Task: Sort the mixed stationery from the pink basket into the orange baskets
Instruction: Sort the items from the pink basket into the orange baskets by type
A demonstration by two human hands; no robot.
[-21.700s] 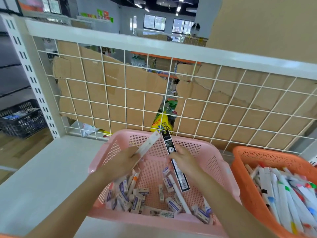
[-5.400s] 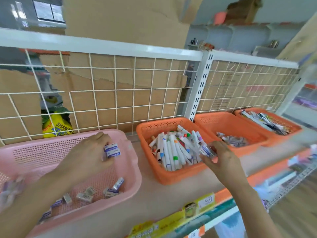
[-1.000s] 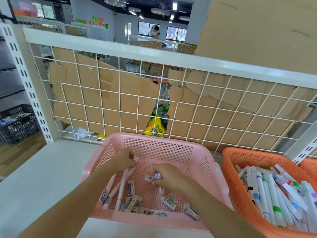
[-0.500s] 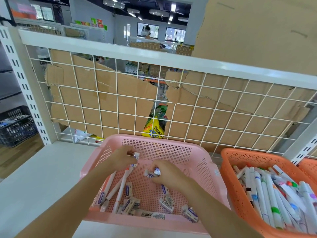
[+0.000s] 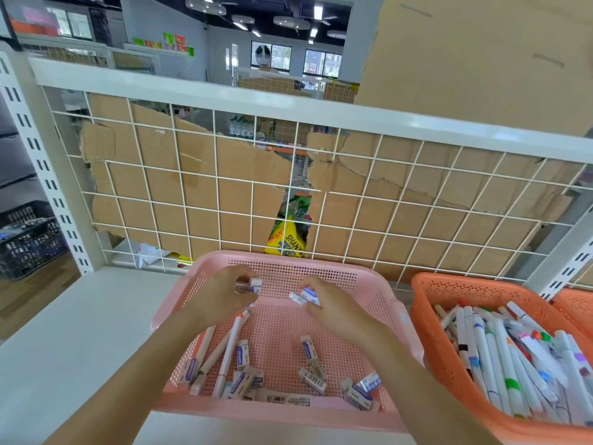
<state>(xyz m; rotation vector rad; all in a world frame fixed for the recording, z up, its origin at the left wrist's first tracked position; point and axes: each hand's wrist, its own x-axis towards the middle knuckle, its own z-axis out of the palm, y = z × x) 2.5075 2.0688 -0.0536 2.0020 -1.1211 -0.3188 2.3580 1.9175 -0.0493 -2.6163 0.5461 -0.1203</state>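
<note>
The pink basket [image 5: 382, 293] stands on the white shelf in front of me. Several wrapped erasers [image 5: 243, 354] and a few white pens [image 5: 230, 350] lie on its floor. My left hand [image 5: 221, 295] is raised over the basket's back left and grips wrapped erasers [image 5: 252, 284]. My right hand [image 5: 333, 311] hovers beside it and pinches wrapped erasers [image 5: 305, 295]. To the right an orange basket [image 5: 449, 290] is filled with white markers [image 5: 500, 354]. The corner of a second orange basket [image 5: 574, 305] shows at the far right.
A white wire grid [image 5: 224, 175] backed by torn cardboard closes the shelf's rear. A yellow snack bag [image 5: 287, 242] sits behind it. The bare white shelf [image 5: 80, 332] extends left of the pink basket. A dark crate [image 5: 27, 242] stands on the floor at far left.
Both hands have lifted slightly off the basket floor with erasers in them. The pens my left hand was over now lie loose in the basket.
</note>
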